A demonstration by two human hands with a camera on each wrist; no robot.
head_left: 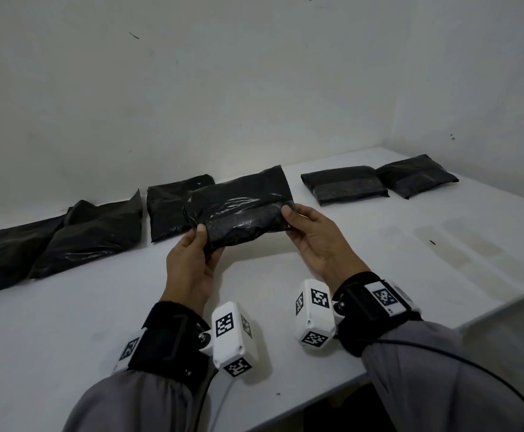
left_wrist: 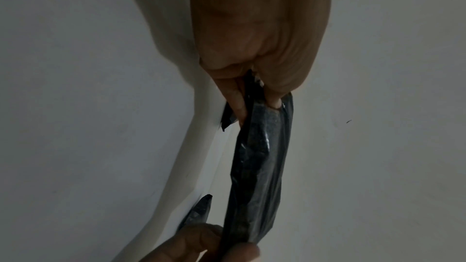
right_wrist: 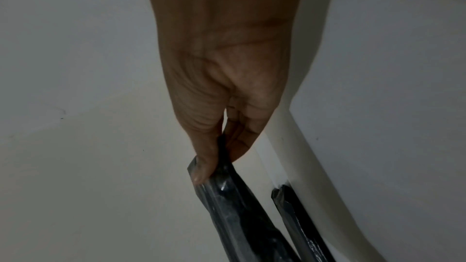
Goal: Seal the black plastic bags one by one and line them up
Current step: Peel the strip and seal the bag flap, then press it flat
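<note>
Black bag (head_left: 242,207) between both hands

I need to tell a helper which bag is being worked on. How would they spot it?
Look above the middle of the white table. The black bag is held up between the left hand and right hand; every other bag lies on the table.

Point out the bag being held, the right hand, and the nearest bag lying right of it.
held bag (head_left: 242,210), head view, middle of its face
right hand (head_left: 313,235), head view, palm
folded bag (head_left: 345,183), head view, top face
</note>
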